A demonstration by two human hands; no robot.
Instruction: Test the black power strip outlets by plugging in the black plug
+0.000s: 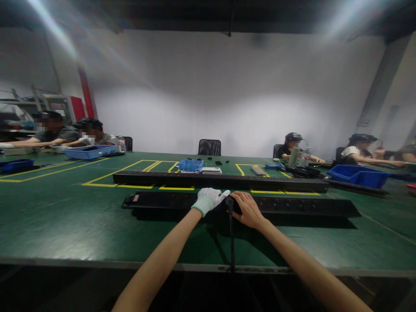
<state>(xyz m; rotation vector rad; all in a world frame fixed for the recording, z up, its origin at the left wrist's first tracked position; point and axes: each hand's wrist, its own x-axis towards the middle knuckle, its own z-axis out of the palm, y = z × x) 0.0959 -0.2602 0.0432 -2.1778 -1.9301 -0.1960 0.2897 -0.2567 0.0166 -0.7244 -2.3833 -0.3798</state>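
Note:
A long black power strip (292, 207) lies across the green table in front of me, with small red lights along its face. My left hand (208, 200), in a white glove with a pale green cuff, is wrapped over the strip's middle, its thumb stretched right towards a black power plug (229, 203). The plug sits against the strip, and its black cord (232, 242) hangs down over the table's front edge. Bare, my right hand (248, 210) closes at the plug's right side, fingertips above and thumb below. The exact contact of its fingertips is partly hidden.
Behind lies a second long black power strip (221, 180), parallel to the first. Beyond it stand a light blue bin (191, 165) and small black parts. A blue tray (89, 151) is at left, a dark blue bin (357, 175) at right. Several people sit at the table's far sides.

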